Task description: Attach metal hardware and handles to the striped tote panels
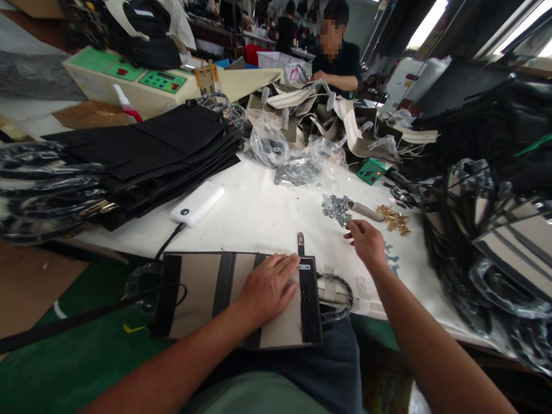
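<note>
I see the beige and black bag panel lying flat at the near edge of the white table, over the person's lap. A short strap with a metal clasp sticks out from its far edge. The left hand rests on the panel, palm down, its fingers extended and grasping nothing. The right hand is just beside a pile of small silver pieces, its fingers bent together; whether they pinch a piece, I cannot tell. Near this hand there are a tool with a pale handle and a heap of golden pieces. To the left lie a white power bank and a stack of black panels. Farther, behind clear plastic bags, a co-worker sits.
</note>
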`<state>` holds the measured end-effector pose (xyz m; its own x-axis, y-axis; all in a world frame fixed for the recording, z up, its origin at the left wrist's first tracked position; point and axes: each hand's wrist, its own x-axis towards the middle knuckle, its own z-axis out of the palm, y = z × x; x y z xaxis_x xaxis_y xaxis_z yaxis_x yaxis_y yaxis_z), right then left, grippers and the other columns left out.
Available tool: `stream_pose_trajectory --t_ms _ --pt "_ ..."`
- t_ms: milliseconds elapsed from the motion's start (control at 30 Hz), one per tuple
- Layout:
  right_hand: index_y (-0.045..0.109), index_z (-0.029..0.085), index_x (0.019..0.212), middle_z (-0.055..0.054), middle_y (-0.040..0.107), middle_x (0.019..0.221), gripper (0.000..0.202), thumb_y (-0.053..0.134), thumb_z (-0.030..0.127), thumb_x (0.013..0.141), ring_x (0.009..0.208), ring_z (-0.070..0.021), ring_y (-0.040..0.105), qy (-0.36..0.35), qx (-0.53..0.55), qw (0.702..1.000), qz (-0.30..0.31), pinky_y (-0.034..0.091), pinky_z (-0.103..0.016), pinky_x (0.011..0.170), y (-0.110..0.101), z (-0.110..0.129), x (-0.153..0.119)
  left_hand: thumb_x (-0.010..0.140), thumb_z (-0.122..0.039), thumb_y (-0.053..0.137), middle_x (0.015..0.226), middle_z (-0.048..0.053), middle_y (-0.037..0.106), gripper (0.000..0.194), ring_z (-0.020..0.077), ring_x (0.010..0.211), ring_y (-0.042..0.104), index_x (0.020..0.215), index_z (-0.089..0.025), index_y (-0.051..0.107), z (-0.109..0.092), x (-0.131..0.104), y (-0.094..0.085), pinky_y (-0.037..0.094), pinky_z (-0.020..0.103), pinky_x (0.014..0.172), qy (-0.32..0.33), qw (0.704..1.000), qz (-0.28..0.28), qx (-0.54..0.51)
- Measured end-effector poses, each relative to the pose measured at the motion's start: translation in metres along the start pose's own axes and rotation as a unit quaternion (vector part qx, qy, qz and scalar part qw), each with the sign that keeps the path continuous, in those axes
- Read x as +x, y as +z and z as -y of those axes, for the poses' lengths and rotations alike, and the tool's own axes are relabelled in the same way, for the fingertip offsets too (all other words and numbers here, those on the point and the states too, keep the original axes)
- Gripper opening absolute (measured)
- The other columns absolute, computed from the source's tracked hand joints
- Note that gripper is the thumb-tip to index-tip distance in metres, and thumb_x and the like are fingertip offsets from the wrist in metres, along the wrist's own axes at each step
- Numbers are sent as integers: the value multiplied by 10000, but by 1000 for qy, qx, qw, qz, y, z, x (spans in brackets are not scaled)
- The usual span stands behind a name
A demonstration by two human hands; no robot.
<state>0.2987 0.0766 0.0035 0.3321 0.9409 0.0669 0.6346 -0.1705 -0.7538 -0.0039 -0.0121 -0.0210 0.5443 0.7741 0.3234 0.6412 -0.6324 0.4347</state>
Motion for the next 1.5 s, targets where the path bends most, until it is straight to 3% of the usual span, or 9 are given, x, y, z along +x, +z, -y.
stream_pose_trajectory --t_ms 133,233,333,467,633,833,1033,1500 --pt "685 181 957 -89 761 971 388 612 559 900 730 -189 727 27 109 982 155 523 -262 595 -16 29 -53 957 -285 576 1490 87 580 553 285 1355 513 1492 -168 501 -1 0 0 451 471 1174 -7 1000 14 -17" --pt "681 200 917 -29 732 790 341 583 525 943 661 -161 677 17 69 944 321 508 -259 612 -20 49 -95 967 -288 564 1502 89 567 547 286 1352 506 1492 -151 497 -3 0 -1 446 467 1175 -8 1000 22 -20" --pt "642 222 852 16 665 718 297 535 468 978 646 -145 631 -22 23 919 394 482 -255 621 -13 58 -124 974 -288 557 1503 89 566 543 287 1348 508 1495 -149 492 -4 0 -1 448 463 1171 -9 1000 21 -18" --pt "571 234 775 41 574 654 277 496 399 984 587 -133 544 -73 -41 915 395 414 -249 572 1 58 -133 975 -293 561 1502 94 564 546 285 1352 507 1498 -153 488 -4 -1 0 442 458 1176 -8 1000 20 -21" --pt "595 226 763 17 607 673 247 495 340 958 593 -140 506 -128 -138 916 355 360 -256 580 7 64 -128 966 -275 573 1480 103 584 548 279 1328 520 1494 -154 492 -4 0 -1 469 459 1150 -3 1000 12 -22" --pt "652 223 795 7 642 686 213 508 287 938 600 -136 506 -140 -214 896 364 309 -264 597 7 73 -125 977 -292 563 1486 105 580 524 285 1326 521 1471 -125 511 -6 1 -3 472 452 1146 -1 1000 16 -18" --pt "660 227 772 -4 681 714 210 529 284 926 614 -142 519 -154 -294 884 328 275 -281 612 9 78 -129 985 -293 557 1486 97 581 514 283 1322 522 1471 -133 511 -5 0 -2 467 451 1149 -1 1000 11 -20" --pt "688 257 902 2 744 865 118 595 315 944 773 -191 671 -163 -253 919 255 377 -287 677 13 56 -144 965 -272 573 1481 100 584 526 279 1322 531 1474 -154 508 -5 0 -1 464 458 1152 -3 1000 8 -26"
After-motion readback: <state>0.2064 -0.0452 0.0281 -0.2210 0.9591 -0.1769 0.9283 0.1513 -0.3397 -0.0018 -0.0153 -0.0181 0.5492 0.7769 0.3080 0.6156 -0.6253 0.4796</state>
